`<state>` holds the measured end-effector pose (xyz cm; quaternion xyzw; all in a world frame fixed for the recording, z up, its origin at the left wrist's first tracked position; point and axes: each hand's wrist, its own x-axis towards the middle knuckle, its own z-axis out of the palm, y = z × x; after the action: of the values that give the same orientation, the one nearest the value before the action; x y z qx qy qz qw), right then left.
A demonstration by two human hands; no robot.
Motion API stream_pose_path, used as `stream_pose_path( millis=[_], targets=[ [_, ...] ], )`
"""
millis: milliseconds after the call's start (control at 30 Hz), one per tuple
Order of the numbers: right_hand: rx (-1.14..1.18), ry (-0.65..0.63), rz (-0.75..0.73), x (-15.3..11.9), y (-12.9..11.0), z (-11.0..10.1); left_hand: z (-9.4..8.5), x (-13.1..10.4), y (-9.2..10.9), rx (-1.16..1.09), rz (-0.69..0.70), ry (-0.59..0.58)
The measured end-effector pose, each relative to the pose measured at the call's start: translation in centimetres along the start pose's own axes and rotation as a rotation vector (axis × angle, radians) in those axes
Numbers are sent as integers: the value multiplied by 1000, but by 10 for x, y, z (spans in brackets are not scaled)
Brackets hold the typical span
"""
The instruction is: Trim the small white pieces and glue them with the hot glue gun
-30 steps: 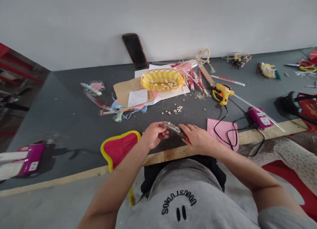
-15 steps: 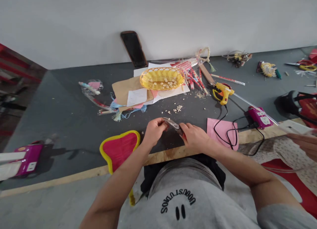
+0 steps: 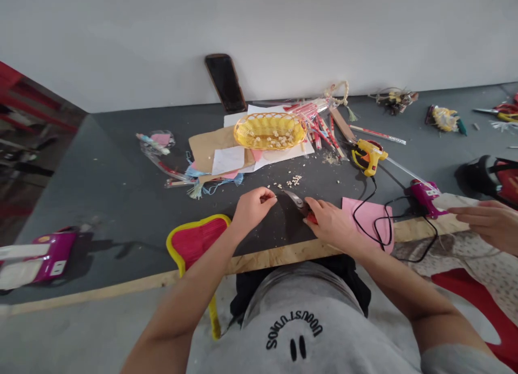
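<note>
My right hand (image 3: 329,220) is wrapped round red-handled shears (image 3: 298,203), their silver blades pointing up and left toward my left hand. The fingers of my left hand (image 3: 253,206) are pinched together, with a tiny pale bit at the fingertips that is too small to name. A narrow gap separates the blades from those fingertips. Just beyond both hands lie several small white pieces (image 3: 296,181) on the grey table. Behind them stands a yellow basket (image 3: 270,127) with pale crumpled bits inside. A red shape with fuzzy yellow edging (image 3: 197,239) lies beside my left forearm.
A yellow glue gun (image 3: 370,155) and pink sheet (image 3: 366,217) with a black cord lie to the right. Another person's hand (image 3: 488,223) is near a purple box (image 3: 424,196). A phone (image 3: 225,82) leans on the wall. Another purple box (image 3: 56,255) is at left.
The shears have drawn back to the right, away from my left fingertips. My left hand has turned slightly and stays pinched. The other person's hand has come further into view.
</note>
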<state>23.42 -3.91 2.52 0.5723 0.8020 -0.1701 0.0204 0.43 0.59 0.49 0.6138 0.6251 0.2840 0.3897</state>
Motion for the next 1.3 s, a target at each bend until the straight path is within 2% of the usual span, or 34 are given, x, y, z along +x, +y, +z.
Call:
stream_pose_path(
  millis=[100, 167, 233, 267, 333, 367, 433, 533, 633, 767, 867, 933, 1000, 1100, 1200, 1300],
  targets=[
    [-19, 38, -9, 0, 3, 5, 1, 3, 0, 33, 29, 11],
    [-7, 55, -4, 0, 6, 9, -10, 9, 0, 101, 60, 38],
    [35, 75, 7, -2, 9, 13, -33, 20, -4, 251, 77, 130],
    [63, 84, 11, -3, 11, 15, -48, 28, -8, 329, 72, 214],
    [118, 103, 17, -7, 15, 20, -79, 48, -19, 463, 36, 378],
    [143, 113, 21, -9, 17, 22, -93, 60, -26, 513, 1, 410],
    [180, 132, 35, -12, 21, 25, -113, 81, -40, 617, -75, 408],
    [221, 163, 68, -17, 25, 26, -122, 103, -57, 742, -157, 347],
    [245, 177, 95, -20, 29, 23, -117, 111, -64, 814, -146, 306],
    [253, 167, 126, -22, 32, 19, -114, 112, -63, 858, -139, 274],
    [266, 147, 139, -24, 33, 18, -116, 107, -52, 832, -149, 292],
    [284, 144, 145, -25, 34, 17, -111, 97, -39, 760, -103, 339],
    [305, 145, 153, -26, 35, 17, -97, 82, -24, 641, 17, 339],
    [321, 147, 156, -25, 36, 17, -60, 58, -5, 525, 178, 138],
    [323, 142, 133, -24, 36, 18, -23, 46, 1, 489, 248, -41],
    [328, 134, 104, -23, 36, 20, -9, 45, -1, 412, 272, -105]
  ],
)
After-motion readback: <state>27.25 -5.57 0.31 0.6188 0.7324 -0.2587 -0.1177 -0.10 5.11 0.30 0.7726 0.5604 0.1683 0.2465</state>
